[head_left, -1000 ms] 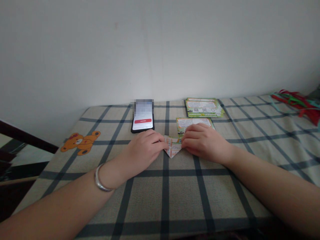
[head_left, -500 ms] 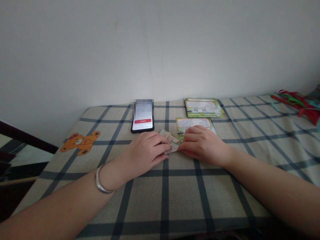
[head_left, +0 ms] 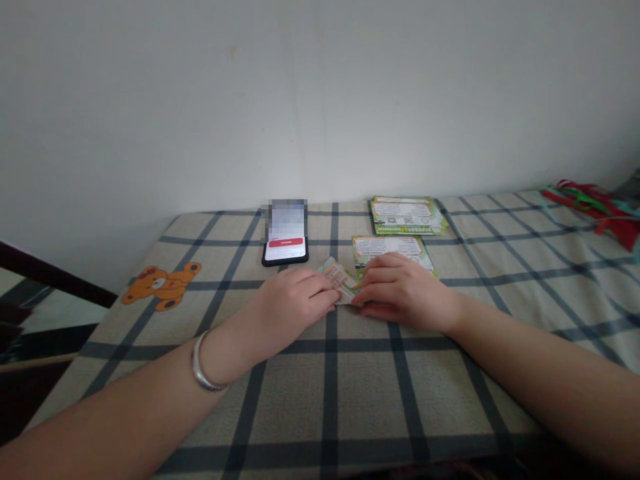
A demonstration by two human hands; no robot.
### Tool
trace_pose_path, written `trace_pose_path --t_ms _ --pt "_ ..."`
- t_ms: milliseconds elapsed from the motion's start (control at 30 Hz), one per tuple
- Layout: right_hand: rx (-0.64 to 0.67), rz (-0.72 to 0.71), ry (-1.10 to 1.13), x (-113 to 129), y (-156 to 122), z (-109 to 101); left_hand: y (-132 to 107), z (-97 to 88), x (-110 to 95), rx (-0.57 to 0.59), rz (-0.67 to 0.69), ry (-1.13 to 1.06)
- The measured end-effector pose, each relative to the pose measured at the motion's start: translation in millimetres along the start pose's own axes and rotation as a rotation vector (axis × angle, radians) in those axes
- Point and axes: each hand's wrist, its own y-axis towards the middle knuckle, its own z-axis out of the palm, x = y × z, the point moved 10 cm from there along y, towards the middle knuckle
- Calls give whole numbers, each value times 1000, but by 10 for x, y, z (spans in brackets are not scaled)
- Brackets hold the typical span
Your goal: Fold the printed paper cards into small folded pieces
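one folded paper [head_left: 341, 275] sits on the worktop [head_left: 370, 400], pinched in the grip of left hand [head_left: 299, 297] and right hand [head_left: 403, 291]; folding looks only partly done, while leaflet [head_left: 369, 245] and leaflet stack [head_left: 406, 215] lie unfolded.

A home, judging by checked tablecloth [head_left: 295, 407] and cartoon bear [head_left: 161, 285].

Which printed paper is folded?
The small folded paper between the left hand and right hand; it shows a pointed corner, while the single leaflet partly hidden by the right hand and the stack behind lie flat.
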Motion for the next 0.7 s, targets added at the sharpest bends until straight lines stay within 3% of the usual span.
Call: trace_pose_path --t_ms 167,333,700 --pt "-52 51 90 -63 0 -80 -6 -36 -43 -5 35 55" --pt "-74 117 24 -153 1 -115 -14 -14 -27 -14 30 53" --pt "-80 155 -11 -232 -18 -78 -6 -69 42 -59 -23 -85"
